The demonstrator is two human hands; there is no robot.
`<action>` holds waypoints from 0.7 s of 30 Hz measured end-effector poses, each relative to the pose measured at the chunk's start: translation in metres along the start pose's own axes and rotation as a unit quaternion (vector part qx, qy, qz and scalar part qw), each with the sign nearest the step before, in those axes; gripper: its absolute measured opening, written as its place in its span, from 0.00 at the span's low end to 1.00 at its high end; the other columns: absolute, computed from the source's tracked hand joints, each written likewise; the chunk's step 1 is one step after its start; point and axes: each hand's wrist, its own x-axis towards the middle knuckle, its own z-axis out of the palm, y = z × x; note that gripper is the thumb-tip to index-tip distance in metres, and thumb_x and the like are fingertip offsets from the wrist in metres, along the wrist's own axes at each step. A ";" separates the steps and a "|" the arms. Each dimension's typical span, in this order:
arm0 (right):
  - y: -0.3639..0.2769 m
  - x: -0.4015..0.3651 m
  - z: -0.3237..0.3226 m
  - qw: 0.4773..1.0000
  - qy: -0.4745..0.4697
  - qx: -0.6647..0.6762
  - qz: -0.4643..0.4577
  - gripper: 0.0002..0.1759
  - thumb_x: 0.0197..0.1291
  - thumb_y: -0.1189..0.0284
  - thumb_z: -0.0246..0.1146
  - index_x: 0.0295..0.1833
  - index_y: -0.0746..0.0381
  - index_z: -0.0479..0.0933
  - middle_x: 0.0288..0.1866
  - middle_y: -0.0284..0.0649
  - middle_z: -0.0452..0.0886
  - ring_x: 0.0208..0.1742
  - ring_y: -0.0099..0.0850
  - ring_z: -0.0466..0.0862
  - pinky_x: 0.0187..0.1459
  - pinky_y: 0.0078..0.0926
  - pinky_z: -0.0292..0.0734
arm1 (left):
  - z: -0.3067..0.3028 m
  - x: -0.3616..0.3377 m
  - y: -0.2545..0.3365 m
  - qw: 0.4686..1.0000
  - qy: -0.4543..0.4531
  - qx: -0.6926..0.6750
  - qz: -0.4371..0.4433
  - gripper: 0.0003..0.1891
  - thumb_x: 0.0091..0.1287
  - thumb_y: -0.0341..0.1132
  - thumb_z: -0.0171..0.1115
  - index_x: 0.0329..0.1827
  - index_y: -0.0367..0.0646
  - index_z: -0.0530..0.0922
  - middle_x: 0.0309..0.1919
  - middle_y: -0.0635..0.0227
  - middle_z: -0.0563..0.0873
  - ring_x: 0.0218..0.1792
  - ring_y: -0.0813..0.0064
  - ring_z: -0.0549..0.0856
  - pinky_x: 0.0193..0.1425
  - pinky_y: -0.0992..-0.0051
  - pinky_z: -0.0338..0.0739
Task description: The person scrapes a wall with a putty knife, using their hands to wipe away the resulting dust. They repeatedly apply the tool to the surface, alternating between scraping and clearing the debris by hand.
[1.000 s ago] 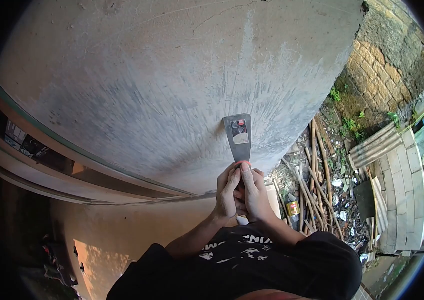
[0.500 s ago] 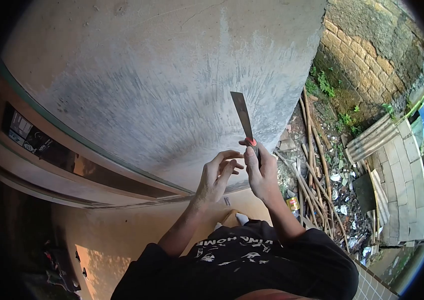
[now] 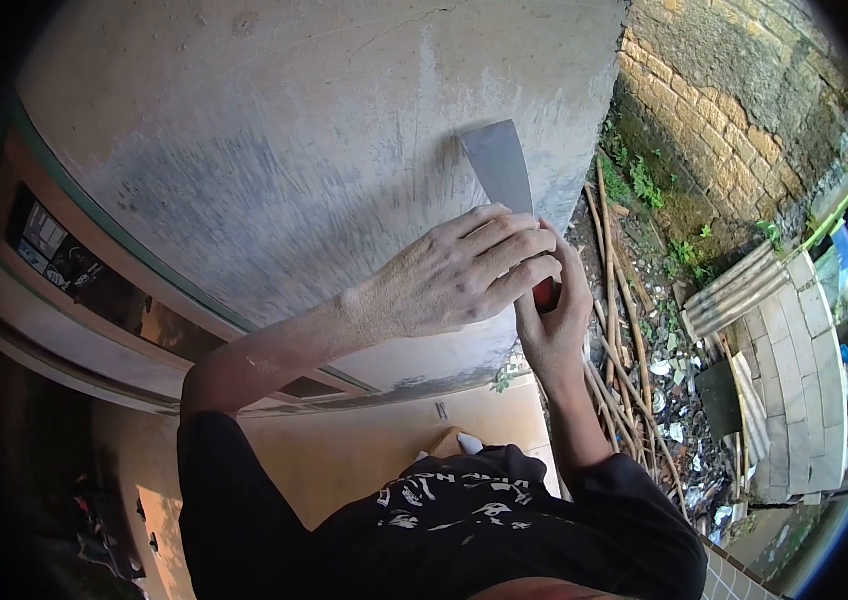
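Note:
A putty knife [image 3: 500, 165] points up and away in front of the wall, its broad grey blade turned to show its flat face. My right hand [image 3: 562, 320] is closed around its handle, of which only a dark red bit shows between the fingers. My left hand [image 3: 449, 270], dusted with pale powder, reaches across from the left, its bent fingers closed over the knife where blade meets handle. Those fingers hide the neck of the tool. Behind the blade, the plaster wall [image 3: 284, 200] carries many grey and whitish streaks.
A window frame [image 3: 114, 265] with green trim runs along the left of the wall. On the right lie bamboo poles [image 3: 619, 290] and scattered rubbish, beside corrugated sheets [image 3: 734, 285] and a rough brick wall [image 3: 694, 110]. Below is a tan floor [image 3: 344, 450].
My left hand has moved up and right from beside the right hand onto the putty knife. The blade has turned from nearly edge-on to broad side showing, and the right hand has shifted slightly right.

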 end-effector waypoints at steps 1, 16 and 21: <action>0.005 0.000 0.000 0.999 0.028 0.010 -0.017 0.28 0.51 0.81 0.64 0.60 0.70 0.69 0.39 0.51 0.74 0.38 0.43 0.79 0.40 0.35 0.74 | 0.005 0.009 -0.005 1.000 0.001 0.001 0.000 0.19 0.53 0.29 0.67 0.49 0.42 0.74 0.49 0.66 0.77 0.56 0.72 0.76 0.61 0.68 0.73; 0.022 0.009 -0.013 0.856 -0.117 0.384 0.326 0.11 0.67 0.66 0.54 0.43 0.64 0.72 0.24 0.33 0.71 0.13 0.18 0.66 0.13 0.15 0.53 | 0.038 0.079 -0.060 0.911 -0.372 0.023 0.175 0.22 0.42 0.56 0.68 0.20 0.42 0.82 0.18 0.62 0.83 0.26 0.62 0.86 0.33 0.65 0.80; 0.030 0.004 0.001 0.833 -0.142 0.447 0.295 0.12 0.68 0.67 0.51 0.47 0.65 0.69 0.28 0.38 0.72 0.12 0.18 0.65 0.12 0.14 0.54 | 0.034 0.077 -0.061 0.903 -0.392 0.003 0.176 0.27 0.41 0.61 0.67 0.21 0.42 0.84 0.18 0.61 0.84 0.25 0.61 0.86 0.32 0.64 0.81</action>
